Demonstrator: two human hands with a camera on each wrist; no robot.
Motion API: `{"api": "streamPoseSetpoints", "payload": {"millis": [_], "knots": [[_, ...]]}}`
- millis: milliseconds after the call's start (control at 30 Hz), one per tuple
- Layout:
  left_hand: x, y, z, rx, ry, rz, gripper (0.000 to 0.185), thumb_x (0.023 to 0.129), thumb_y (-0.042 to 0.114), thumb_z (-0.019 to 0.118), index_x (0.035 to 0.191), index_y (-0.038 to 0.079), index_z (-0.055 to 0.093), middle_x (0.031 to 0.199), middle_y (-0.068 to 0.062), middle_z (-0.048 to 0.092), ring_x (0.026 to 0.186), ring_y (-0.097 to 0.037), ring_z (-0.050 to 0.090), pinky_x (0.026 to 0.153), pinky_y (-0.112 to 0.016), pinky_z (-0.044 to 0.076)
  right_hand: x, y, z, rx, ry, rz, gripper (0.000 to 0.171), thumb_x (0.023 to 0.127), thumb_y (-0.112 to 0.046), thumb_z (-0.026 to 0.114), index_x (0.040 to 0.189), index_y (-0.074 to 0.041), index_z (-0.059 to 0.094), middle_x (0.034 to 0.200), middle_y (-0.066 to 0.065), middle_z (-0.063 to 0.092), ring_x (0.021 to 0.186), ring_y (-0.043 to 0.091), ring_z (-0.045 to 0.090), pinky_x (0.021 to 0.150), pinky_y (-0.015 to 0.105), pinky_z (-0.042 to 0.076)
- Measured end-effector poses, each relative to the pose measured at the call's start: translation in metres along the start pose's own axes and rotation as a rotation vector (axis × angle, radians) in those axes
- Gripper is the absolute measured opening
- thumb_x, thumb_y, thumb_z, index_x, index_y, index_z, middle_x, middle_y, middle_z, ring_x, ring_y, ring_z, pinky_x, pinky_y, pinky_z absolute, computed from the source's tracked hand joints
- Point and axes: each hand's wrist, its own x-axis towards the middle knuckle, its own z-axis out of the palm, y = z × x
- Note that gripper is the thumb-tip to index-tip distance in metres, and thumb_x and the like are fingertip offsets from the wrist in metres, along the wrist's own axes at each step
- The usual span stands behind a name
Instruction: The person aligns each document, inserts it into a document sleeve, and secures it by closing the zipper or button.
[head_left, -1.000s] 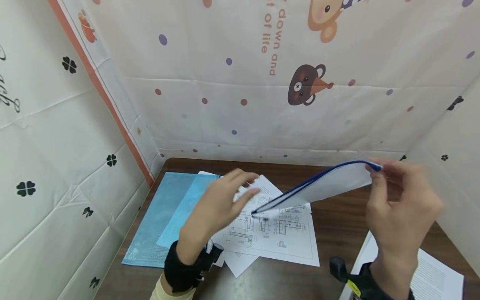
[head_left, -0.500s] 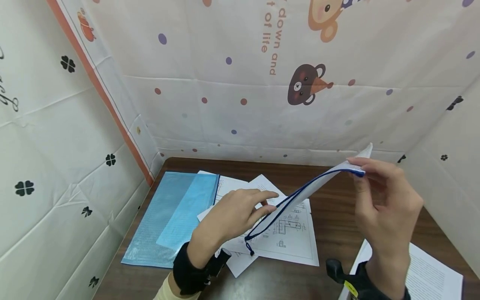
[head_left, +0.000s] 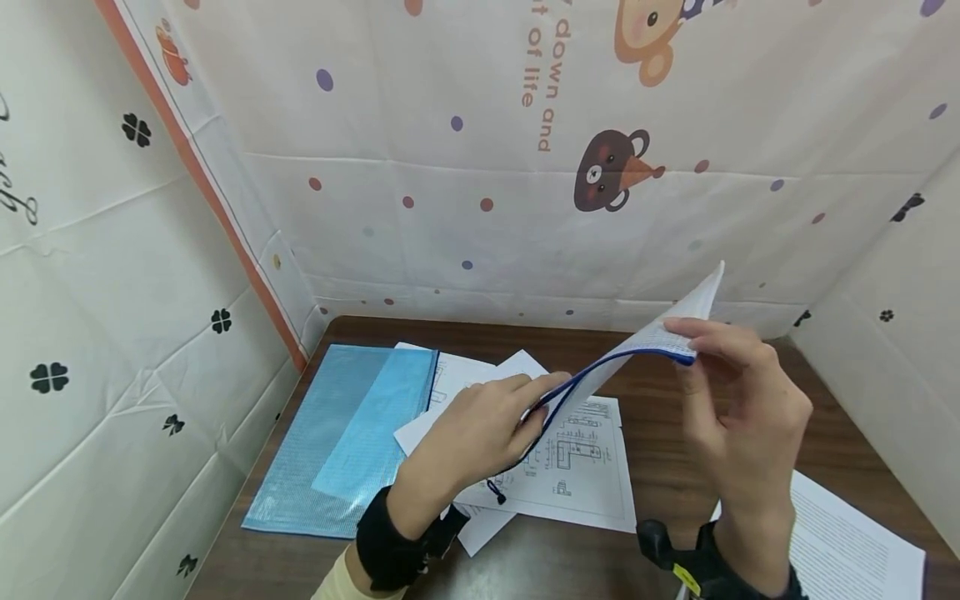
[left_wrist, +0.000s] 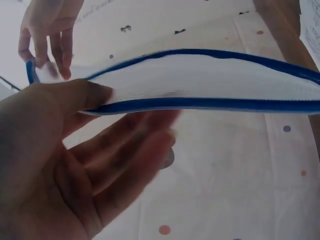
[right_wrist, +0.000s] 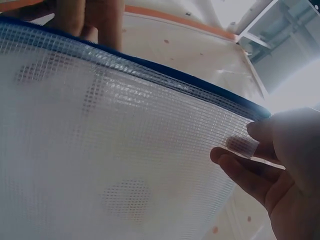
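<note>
Raised now, the left hand (head_left: 472,433) and right hand (head_left: 738,417) pinch a blue-edged white mesh pouch (head_left: 637,354).

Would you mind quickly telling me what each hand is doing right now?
Left hand: pinching the near end of the white mesh pouch at its blue zipper edge.
Right hand: pinching the pouch's far corner, holding it above the table.

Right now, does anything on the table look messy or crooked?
Yes. The loose papers in the middle lie fanned out at different angles, overlapping, not squared in a stack. The blue pouch on the left lies flat. The white mesh pouch is held up between the left hand and right hand, bowed.
</note>
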Motion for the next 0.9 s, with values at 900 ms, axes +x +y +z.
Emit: {"api": "streamPoseSetpoints", "payload": {"millis": [900], "knots": [[-0.007,-0.011,-0.003,0.238,0.495,0.031,0.039,0.1,0.005,0.071,0.138,0.013,0.072,0.054,0.007,0.041,0.044,-0.005,0.02,0.045,-0.019,0.018,-0.009,-0.005,0.026,0.142,-0.413,-0.034,0.026,0.105,-0.029,0.069,0.108,-0.006,0.08,0.118,0.011,0.074,0.1,0.021,0.07,0.087,0.016,0.051]]}}
